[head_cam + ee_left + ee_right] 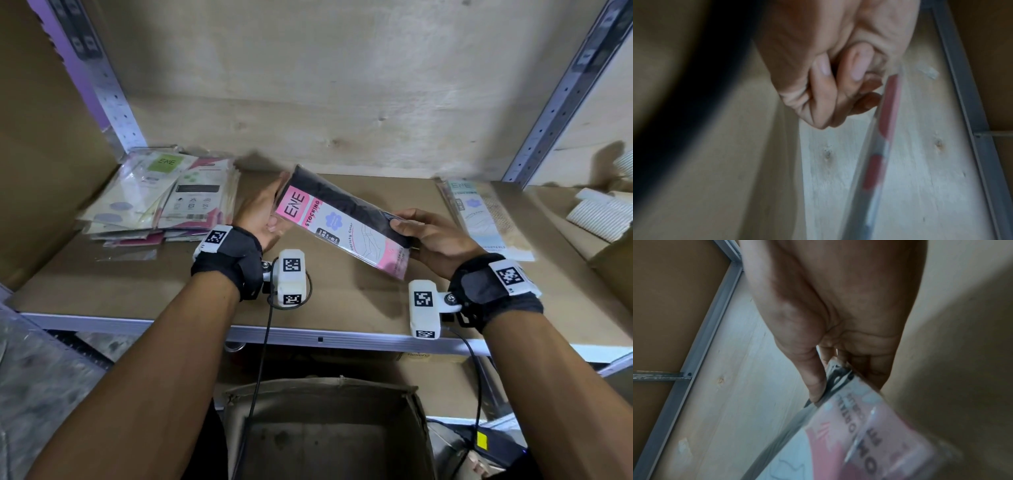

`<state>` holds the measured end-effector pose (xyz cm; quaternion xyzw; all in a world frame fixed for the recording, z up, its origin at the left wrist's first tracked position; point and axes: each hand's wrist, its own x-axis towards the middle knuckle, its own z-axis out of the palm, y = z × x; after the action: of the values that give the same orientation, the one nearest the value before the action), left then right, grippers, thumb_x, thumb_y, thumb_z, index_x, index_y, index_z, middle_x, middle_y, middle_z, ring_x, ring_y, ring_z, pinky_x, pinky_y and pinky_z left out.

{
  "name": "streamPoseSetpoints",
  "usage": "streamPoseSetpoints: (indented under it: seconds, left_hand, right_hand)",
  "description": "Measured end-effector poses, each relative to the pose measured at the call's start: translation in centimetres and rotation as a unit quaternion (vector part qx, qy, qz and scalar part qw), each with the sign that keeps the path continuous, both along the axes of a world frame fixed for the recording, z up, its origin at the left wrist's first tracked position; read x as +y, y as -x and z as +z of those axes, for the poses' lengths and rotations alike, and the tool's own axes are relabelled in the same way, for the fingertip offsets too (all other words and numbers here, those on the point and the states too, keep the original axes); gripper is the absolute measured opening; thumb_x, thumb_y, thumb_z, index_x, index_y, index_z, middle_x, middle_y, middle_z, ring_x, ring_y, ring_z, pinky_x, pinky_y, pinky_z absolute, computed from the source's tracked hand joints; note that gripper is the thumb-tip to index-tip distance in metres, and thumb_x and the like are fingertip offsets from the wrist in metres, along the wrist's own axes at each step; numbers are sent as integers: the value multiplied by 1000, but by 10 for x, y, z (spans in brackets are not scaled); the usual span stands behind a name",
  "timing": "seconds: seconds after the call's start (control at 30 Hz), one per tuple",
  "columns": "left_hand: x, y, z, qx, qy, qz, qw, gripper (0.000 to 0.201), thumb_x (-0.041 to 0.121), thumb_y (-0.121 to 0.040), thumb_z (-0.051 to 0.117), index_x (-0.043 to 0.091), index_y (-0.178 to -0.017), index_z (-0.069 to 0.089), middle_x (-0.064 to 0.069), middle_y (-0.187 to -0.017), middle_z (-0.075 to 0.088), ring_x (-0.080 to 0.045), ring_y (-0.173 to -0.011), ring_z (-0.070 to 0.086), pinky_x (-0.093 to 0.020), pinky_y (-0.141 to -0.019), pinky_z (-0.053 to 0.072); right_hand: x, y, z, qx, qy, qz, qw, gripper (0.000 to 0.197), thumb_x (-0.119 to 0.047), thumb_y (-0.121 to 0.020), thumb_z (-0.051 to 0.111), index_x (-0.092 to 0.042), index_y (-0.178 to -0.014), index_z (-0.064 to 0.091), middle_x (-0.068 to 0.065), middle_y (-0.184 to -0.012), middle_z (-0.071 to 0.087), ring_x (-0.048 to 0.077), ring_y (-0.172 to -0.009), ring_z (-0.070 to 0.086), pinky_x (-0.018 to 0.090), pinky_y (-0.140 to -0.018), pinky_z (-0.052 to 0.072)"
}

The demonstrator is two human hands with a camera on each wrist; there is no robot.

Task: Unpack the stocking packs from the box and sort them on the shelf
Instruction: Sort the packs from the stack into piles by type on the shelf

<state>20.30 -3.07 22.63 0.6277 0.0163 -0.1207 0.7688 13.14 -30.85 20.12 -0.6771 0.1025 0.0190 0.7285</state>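
Currently, status:
pack: pink stocking pack [342, 219] held tilted above the shelf [342, 308], mid-shelf.
right hand: right hand [431, 236] pinches the pack's lower end, thumb on top, fingers beneath.
left hand: left hand [263, 212] at the pack's upper end, thumb on its edge; two fingers [824, 91] curled into the palm; grip unclear.
sorted: pile of packs [161, 198] at 10 o'clock, blue pack [486, 219] at 3 o'clock.
box: cardboard box [329, 431] open at 6 o'clock, below.
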Motion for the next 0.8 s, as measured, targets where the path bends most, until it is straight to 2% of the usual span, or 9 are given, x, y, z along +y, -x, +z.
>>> streamPoseSetpoints:
  seconds: [0.07,0.17,0.23,0.3,0.33,0.47,0.6,0.73,0.8]
  left_hand:
    - [0,-1,-2,3,11,-3,1000,19,27,-103,49,19,-99,66,1,-55,46,-8,-42,35,-16,-35,31]
    - [-2,1,-3,6,73,-23,997,21,21,-105,43,23,-105,64,4,-45,44,-5,-31,30,-15,-33,27]
    - [-4,2,-2,18,74,-8,997,21,34,-104,46,24,-99,64,6,-41,47,-4,-30,29,-15,-35,22]
    - [-7,0,-1,28,65,20,997,40,48,-101,47,15,-82,59,5,-45,51,-4,-31,31,-15,-34,19]
    - [-9,-2,-1,31,71,36,996,45,53,-100,46,12,-84,57,3,-51,52,-4,-33,33,-15,-34,20]
    - [-15,-6,-5,57,107,68,990,68,66,-98,31,6,-97,64,-6,-74,62,-10,-47,53,-16,-45,39]
    - [-27,1,-8,56,33,-29,997,78,73,-91,38,3,-108,67,-16,-96,75,-25,-78,73,-28,-59,58]
    - [-49,21,-8,12,-62,-184,981,50,51,-84,72,10,-112,64,-20,-106,74,-32,-87,75,-33,-69,61]
    - [-56,29,-11,-25,-70,-221,972,39,33,-81,80,15,-112,65,-14,-109,74,-28,-84,75,-31,-69,60]
  right_hand:
    - [0,-1,-1,10,1,4,1000,18,-8,-91,64,-9,-109,65,5,-88,73,17,-74,68,27,-64,55]
    - [1,0,-1,21,3,5,1000,19,-8,-91,64,-8,-110,66,6,-87,73,17,-73,69,26,-60,56]
    - [0,0,0,20,1,-2,1000,16,-8,-92,63,-7,-108,66,7,-86,72,18,-72,68,26,-59,55]
    - [-2,0,2,9,-14,-13,1000,14,-9,-93,62,-6,-106,65,8,-84,72,19,-72,67,28,-61,55]
    - [-3,0,3,2,-22,-17,1000,13,-9,-94,61,-5,-106,65,8,-84,71,19,-72,67,29,-63,54]
    - [-3,1,7,-13,-66,-33,997,4,-8,-94,61,-6,-97,61,10,-86,68,21,-76,65,33,-70,54]
    - [4,2,13,-18,-129,-52,990,14,-3,-93,61,-9,-80,59,9,-81,72,22,-77,70,33,-71,61]
    - [17,2,16,-25,-163,-49,985,9,4,-91,60,1,-98,58,22,-100,67,33,-92,66,43,-89,56]
    - [22,2,17,-30,-160,-44,986,10,6,-89,61,-1,-96,57,21,-97,65,31,-85,68,39,-82,59]
